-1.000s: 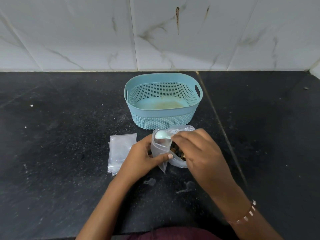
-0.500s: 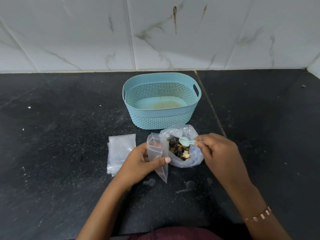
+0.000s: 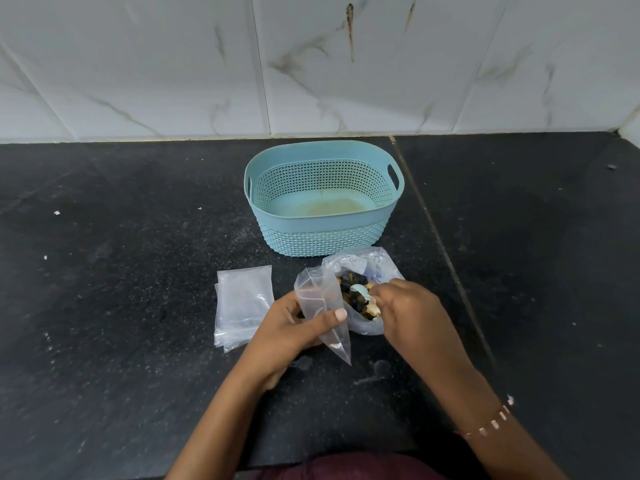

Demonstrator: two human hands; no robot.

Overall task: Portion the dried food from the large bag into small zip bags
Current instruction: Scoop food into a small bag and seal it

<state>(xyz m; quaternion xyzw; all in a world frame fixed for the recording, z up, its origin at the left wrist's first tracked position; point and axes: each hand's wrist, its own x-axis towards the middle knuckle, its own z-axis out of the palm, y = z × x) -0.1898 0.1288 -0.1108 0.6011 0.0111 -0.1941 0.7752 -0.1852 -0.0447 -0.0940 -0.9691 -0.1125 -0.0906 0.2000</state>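
Observation:
The large clear bag (image 3: 372, 265) lies open on the black counter, with dark and pale dried food (image 3: 356, 297) showing in its mouth. My left hand (image 3: 294, 327) grips a small clear zip bag (image 3: 318, 306), held upright just left of the large bag. My right hand (image 3: 412, 313) holds a pale blue spoon (image 3: 358, 289), whose bowl is dug into the dried food. A flat stack of spare zip bags (image 3: 242, 306) lies to the left of my left hand.
A light blue perforated basket (image 3: 323, 230) stands behind the bags, with a yellowish stain on its floor. A white tiled wall (image 3: 311, 64) closes the counter at the back. A seam (image 3: 436, 244) runs along the counter to the right of the basket.
My right hand has carried the spoon from over the small zip bag's mouth across to the large bag and lowered it into the dried food. My left hand keeps holding the small bag.

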